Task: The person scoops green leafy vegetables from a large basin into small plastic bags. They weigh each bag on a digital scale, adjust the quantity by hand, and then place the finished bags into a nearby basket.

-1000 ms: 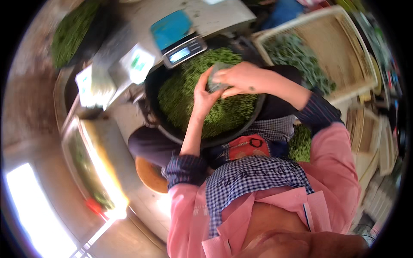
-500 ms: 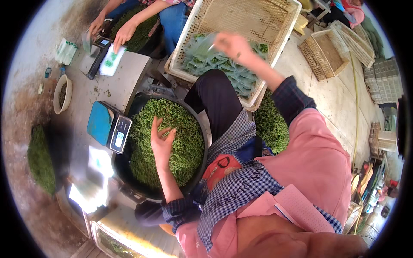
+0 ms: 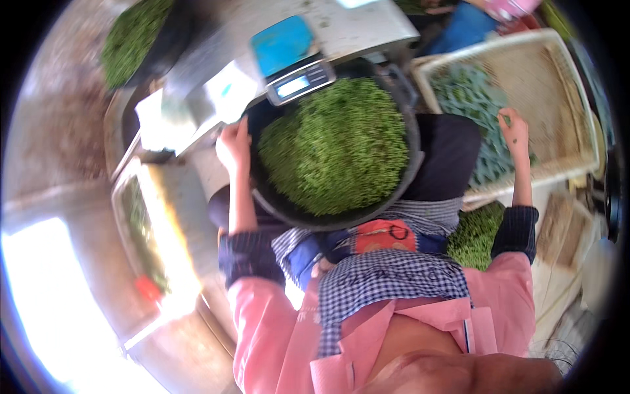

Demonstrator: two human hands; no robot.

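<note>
My left hand [image 3: 234,148] is at the edge of a pile of clear plastic bags [image 3: 233,90] on the metal table, its fingers pinched together at the pile's near corner; motion blurs them. My right hand [image 3: 515,131] is over a pale plastic crate [image 3: 548,98], fingers loosely curled and apart, with nothing visible in them. Beneath it, filled bags of greens [image 3: 469,92] cover the crate's left part. Between my knees stands a black basin [image 3: 410,177] heaped with small green sprigs [image 3: 341,144]. A blue-topped digital scale [image 3: 283,46] sits on the table at the basin's far rim.
More greens [image 3: 476,233] lie low beside my right thigh. A dark container of greens [image 3: 138,39] stands far left. The metal table [image 3: 361,26] runs behind the basin. Another person's blue-clad leg [image 3: 462,29] is beyond the crate. A box [image 3: 134,217] stands at left.
My left hand has gone from above the greens to the plastic bags. My right hand remains over the crate, its fingers now loosely curled. The whole view has swung leftward.
</note>
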